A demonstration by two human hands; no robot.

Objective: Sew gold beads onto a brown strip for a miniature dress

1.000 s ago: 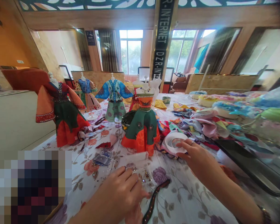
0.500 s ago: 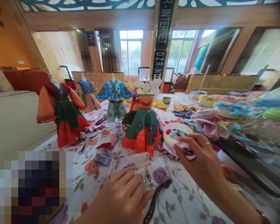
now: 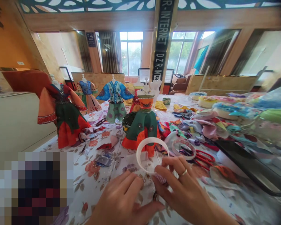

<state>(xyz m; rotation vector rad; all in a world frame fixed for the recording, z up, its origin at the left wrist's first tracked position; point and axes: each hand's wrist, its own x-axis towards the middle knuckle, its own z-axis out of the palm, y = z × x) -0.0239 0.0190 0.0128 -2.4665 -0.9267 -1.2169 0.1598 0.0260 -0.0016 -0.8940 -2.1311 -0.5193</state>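
My right hand pinches a white tape roll between thumb and fingers, holding it tilted above the table in front of the orange-and-green doll dress. Beside it, my left hand is low over the cloth, thumb stretched out and apart from the fingers, holding nothing that shows. A dark narrow strip shows between the hands, mostly hidden. Small shiny beads lie just beyond my left fingers. A clear tape roll and red-handled scissors lie right of my right hand.
Several dressed doll forms stand behind, among them a red-and-green gown and a blue jacket outfit. Fabric scraps are heaped at right, near a black tray-like object. Small clear packets lie at centre left.
My right hand has lifted the white tape roll off the scrap pile and brought it left, towards my left hand. The clear roll and scissors are now uncovered. My left thumb has stretched outward.
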